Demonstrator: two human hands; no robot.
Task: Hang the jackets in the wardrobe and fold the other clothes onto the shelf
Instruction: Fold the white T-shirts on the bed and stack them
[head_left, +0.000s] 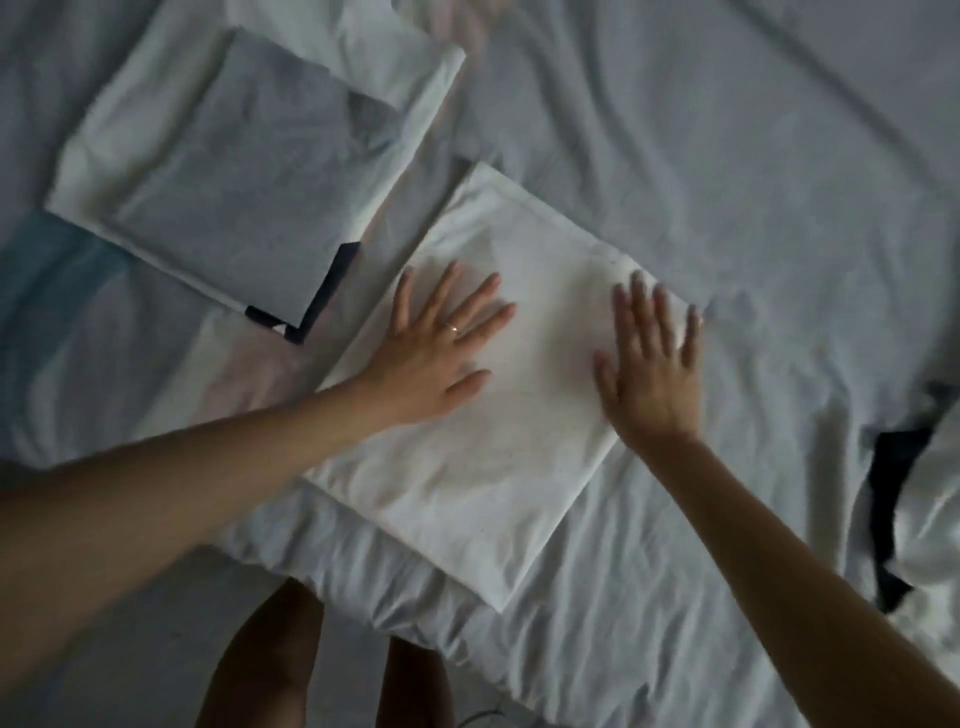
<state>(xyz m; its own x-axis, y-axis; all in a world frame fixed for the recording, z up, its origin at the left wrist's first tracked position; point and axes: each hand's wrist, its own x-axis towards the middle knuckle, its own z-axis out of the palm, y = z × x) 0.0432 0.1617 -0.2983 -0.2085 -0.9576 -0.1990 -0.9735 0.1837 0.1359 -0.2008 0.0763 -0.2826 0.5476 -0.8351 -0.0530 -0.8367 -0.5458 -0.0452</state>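
Two palms down on the folded white garment (493, 441)

At the far left we see a folded grey-and-white stack (228, 171) with dark trim (322, 291) at its near corner. It lies on the bed sheet (727, 156), just beside the white piece.

Next comes our left hand (436, 353). Its fingers are straight and spread, and the palm presses on the left part of the folded white garment. A ring (453, 328) shows on one finger. The hand grips nothing.

The garment itself lies as a neat rectangle near the bed's front edge (set at a slant, one corner toward us).

Our right hand (654, 374) lies flat on the garment's right side. The fingers are straight, their tips reach its far right edge, and they hold nothing either.

Well apart at the far right, a crumpled white-and-dark heap of clothing (930, 519) sits at the frame's edge.
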